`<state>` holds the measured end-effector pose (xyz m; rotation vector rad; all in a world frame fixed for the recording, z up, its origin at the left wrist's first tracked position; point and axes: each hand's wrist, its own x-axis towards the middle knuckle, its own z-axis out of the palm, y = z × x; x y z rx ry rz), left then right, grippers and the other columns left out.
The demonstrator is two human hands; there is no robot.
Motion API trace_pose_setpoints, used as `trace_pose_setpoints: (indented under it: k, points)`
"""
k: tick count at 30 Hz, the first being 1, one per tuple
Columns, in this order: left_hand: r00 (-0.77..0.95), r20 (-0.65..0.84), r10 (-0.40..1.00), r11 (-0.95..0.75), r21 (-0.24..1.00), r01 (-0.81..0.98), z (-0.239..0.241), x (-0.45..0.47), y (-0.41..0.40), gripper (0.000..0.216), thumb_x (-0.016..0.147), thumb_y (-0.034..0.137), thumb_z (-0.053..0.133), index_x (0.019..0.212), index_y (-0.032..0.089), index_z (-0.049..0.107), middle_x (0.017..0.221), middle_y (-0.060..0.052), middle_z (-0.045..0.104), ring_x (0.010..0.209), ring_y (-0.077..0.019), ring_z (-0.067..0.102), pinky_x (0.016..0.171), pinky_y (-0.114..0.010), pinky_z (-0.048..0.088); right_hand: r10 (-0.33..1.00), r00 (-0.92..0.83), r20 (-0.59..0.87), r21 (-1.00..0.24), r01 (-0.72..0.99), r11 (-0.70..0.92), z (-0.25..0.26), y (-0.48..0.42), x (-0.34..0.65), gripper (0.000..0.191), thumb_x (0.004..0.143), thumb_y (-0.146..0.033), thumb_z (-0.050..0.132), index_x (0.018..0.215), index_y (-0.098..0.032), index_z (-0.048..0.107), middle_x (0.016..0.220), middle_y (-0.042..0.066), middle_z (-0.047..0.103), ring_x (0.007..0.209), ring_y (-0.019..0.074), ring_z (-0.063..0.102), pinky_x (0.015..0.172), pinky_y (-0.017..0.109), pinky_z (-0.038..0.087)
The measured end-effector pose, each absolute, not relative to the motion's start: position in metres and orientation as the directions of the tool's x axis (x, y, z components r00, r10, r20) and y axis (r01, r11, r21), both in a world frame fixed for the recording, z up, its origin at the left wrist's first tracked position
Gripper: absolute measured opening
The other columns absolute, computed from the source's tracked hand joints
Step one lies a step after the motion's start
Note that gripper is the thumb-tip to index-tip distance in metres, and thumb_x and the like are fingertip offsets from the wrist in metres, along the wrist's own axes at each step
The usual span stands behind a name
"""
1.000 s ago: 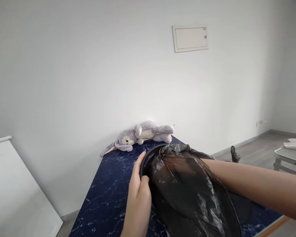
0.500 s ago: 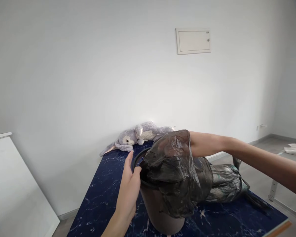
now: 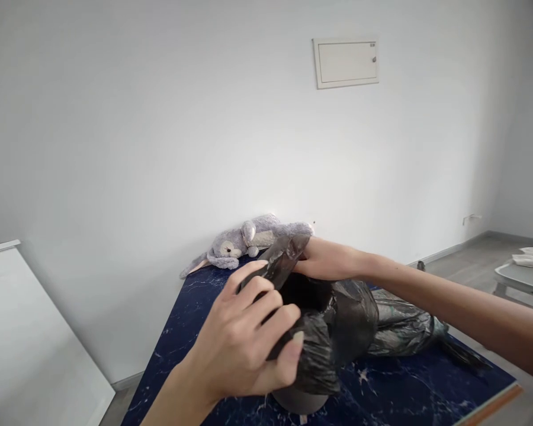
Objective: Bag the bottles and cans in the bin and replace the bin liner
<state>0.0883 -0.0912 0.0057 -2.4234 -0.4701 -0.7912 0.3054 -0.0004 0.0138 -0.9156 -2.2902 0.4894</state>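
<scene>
A thin black bin bag [image 3: 317,352] hangs over the rim of a grey-brown bin [image 3: 299,402], and its dark mouth faces up. My left hand [image 3: 255,334] is at the near left side of the mouth, its fingers bent around the bag's edge and the thumb low on the near side. At the far side, my right hand [image 3: 327,258] grips the bag's edge; most of its fingertips are hidden behind the plastic. The rim of the bin is covered by the bag and my hands.
Right of the bin lies a filled, tied plastic bag [image 3: 404,325] on the blue marbled table [image 3: 173,349]. A grey plush rabbit [image 3: 235,245] lies by the wall. A white panel [image 3: 35,343] stands at left, and a grey stool [image 3: 522,278] holding white cloth at right.
My right hand has come out of the bag to its far edge. My left hand has moved from the bin's rim onto the bag, which now covers the rim with its mouth open.
</scene>
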Motion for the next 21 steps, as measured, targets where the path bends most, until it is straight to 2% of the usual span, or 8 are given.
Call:
trace_pose_setpoints:
  k: [3, 5, 7, 10, 15, 17, 18, 21]
  points:
    - [0.758, 0.621, 0.198, -0.751, -0.401, 0.525, 0.000, 0.067, -0.086, 0.023, 0.093, 0.015, 0.047, 0.080, 0.026, 0.063, 0.063, 0.002, 0.063, 0.064, -0.0193, 0.055, 0.105, -0.052, 0.046, 0.797, -0.439, 0.414, -0.343, 0.736, 0.584, 0.001, 0.012, 0.318, 0.045, 0.097, -0.061, 0.057, 0.081, -0.020, 0.069, 0.087, 0.012, 0.072, 0.086, 0.0305, 0.068, 0.080, 0.045, 0.057]
    - [0.744, 0.623, 0.242, -0.741, -0.376, 0.556, -0.005, 0.052, -0.084, 0.026, 0.095, 0.013, 0.044, 0.079, 0.026, 0.060, 0.062, 0.003, 0.062, 0.058, -0.0175, 0.051, 0.100, -0.048, 0.046, 0.785, -0.424, 0.452, -0.258, 0.780, 0.570, -0.006, 0.019, 0.327, 0.048, 0.098, -0.065, 0.054, 0.083, -0.021, 0.067, 0.091, 0.015, 0.071, 0.090, 0.0337, 0.068, 0.082, 0.049, 0.056]
    - [0.696, 0.638, 0.330, -0.712, -0.316, 0.627, -0.009, 0.041, -0.080, 0.029, 0.099, 0.013, 0.042, 0.080, 0.025, 0.060, 0.062, 0.004, 0.063, 0.053, -0.0163, 0.048, 0.096, -0.046, 0.045, 0.759, -0.449, 0.471, -0.254, 0.755, 0.604, -0.011, 0.027, 0.334, 0.053, 0.099, -0.069, 0.050, 0.087, -0.021, 0.069, 0.095, 0.015, 0.072, 0.096, 0.0352, 0.068, 0.087, 0.051, 0.055]
    - [0.562, 0.646, 0.517, -0.612, -0.180, 0.770, -0.015, 0.029, -0.071, 0.035, 0.107, 0.022, 0.036, 0.089, 0.025, 0.066, 0.062, 0.003, 0.065, 0.053, -0.0178, 0.055, 0.097, -0.046, 0.043, 0.743, -0.479, 0.467, -0.351, 0.671, 0.653, -0.015, 0.041, 0.339, 0.060, 0.100, -0.073, 0.044, 0.102, -0.020, 0.074, 0.105, 0.015, 0.075, 0.102, 0.0348, 0.069, 0.095, 0.051, 0.053]
    - [0.374, 0.548, 0.748, -0.455, 0.014, 0.890, -0.021, 0.020, -0.045, 0.050, 0.112, 0.037, 0.026, 0.129, 0.021, 0.071, 0.068, -0.001, 0.076, 0.075, -0.0256, 0.073, 0.102, -0.047, 0.042, 0.796, -0.502, 0.339, -0.698, 0.433, 0.570, -0.026, 0.069, 0.335, 0.064, 0.099, -0.077, 0.046, 0.122, -0.024, 0.076, 0.122, 0.010, 0.077, 0.117, 0.0334, 0.069, 0.111, 0.054, 0.049]
    - [0.333, 0.500, 0.800, -0.429, 0.087, 0.899, -0.027, 0.018, -0.033, 0.056, 0.113, 0.041, 0.023, 0.128, 0.023, 0.073, 0.064, -0.001, 0.075, 0.083, -0.0279, 0.076, 0.100, -0.045, 0.046, 0.795, -0.531, 0.295, -0.764, 0.369, 0.530, -0.034, 0.078, 0.332, 0.070, 0.100, -0.079, 0.039, 0.127, -0.025, 0.075, 0.132, 0.008, 0.075, 0.128, 0.0306, 0.066, 0.117, 0.050, 0.046]
    - [0.321, 0.486, 0.813, -0.430, 0.130, 0.893, -0.032, 0.016, -0.028, 0.058, 0.113, 0.043, 0.022, 0.122, 0.024, 0.076, 0.060, 0.000, 0.072, 0.081, -0.0283, 0.077, 0.096, -0.043, 0.050, 0.792, -0.546, 0.275, -0.777, 0.359, 0.518, -0.040, 0.080, 0.330, 0.075, 0.101, -0.080, 0.033, 0.129, -0.025, 0.075, 0.134, 0.008, 0.074, 0.130, 0.0293, 0.066, 0.118, 0.048, 0.046]
    - [0.320, 0.569, 0.757, -0.519, 0.227, 0.824, -0.054, 0.008, -0.016, 0.059, 0.112, 0.049, 0.028, 0.097, 0.029, 0.081, 0.047, 0.004, 0.062, 0.057, -0.0270, 0.073, 0.074, -0.036, 0.057, 0.788, -0.601, 0.134, -0.890, 0.277, 0.362, -0.058, 0.083, 0.329, 0.085, 0.098, -0.085, 0.027, 0.128, -0.022, 0.076, 0.132, 0.010, 0.076, 0.128, 0.0297, 0.069, 0.114, 0.048, 0.052]
